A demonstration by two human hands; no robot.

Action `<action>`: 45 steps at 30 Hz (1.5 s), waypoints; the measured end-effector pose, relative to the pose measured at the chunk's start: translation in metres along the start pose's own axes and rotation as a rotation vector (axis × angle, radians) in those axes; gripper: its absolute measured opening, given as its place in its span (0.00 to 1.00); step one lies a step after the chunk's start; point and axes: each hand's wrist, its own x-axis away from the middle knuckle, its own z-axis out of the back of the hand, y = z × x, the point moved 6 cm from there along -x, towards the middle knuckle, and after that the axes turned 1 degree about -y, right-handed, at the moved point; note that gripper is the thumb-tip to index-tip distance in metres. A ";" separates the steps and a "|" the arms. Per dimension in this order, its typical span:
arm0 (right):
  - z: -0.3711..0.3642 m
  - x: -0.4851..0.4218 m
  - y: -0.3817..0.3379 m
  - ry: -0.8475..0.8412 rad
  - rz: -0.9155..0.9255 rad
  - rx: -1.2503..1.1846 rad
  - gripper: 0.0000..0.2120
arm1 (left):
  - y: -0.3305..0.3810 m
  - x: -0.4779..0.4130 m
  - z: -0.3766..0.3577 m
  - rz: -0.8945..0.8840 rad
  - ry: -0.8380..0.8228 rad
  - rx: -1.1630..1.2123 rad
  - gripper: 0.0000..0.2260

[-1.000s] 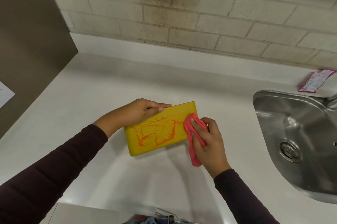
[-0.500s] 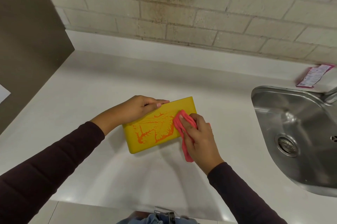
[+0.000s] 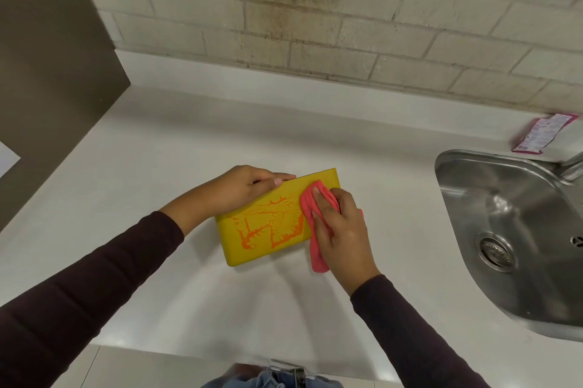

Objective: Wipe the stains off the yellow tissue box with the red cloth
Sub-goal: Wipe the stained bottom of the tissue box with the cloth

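The yellow tissue box [image 3: 252,242] lies flat on the white worktop [image 3: 164,166], left of the steel sink [image 3: 517,229], with its long axis running from lower left to upper right. Its broad upper face is a mustard yellow with rounded corners, and it is marked with orange stains [image 3: 268,226]: thin branching lines near the far edge, and thicker glossy streaks and blobs toward the near edge that form rough angular outlines. The stained area covers most of the face left of the cloth; the lower left corner is plain yellow. No opening, label or print shows on the box. The left hand [image 3: 239,188] is clamped on the far long edge of the box, fingers laid along the top edge and thumb tip on the upper face. The right hand [image 3: 340,229] presses the red cloth [image 3: 312,217] onto the right end of the box, fingers spread flat over the bunched fabric; a loose tail of the cloth hangs off the near edge onto the worktop. Both sleeves are dark. Against the brick wall [image 3: 315,24] behind the sink lies a pink and white packet [image 3: 542,132] with printing on it, too small and blurred to read.
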 end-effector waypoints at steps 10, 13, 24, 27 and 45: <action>0.002 -0.021 0.004 0.032 -0.074 -0.052 0.18 | -0.001 -0.003 0.001 0.005 -0.005 0.001 0.12; -0.005 -0.022 -0.006 -0.016 -0.011 -0.042 0.18 | -0.002 -0.004 0.003 0.005 0.005 0.007 0.12; 0.006 -0.013 0.008 0.014 -0.029 -0.012 0.18 | -0.004 -0.005 0.004 0.009 -0.007 0.039 0.11; 0.000 -0.023 0.000 0.032 -0.031 -0.036 0.18 | -0.004 -0.006 0.004 0.006 0.005 0.032 0.12; -0.003 -0.031 -0.003 -0.005 0.035 -0.043 0.18 | -0.006 -0.006 0.006 0.034 0.037 0.062 0.13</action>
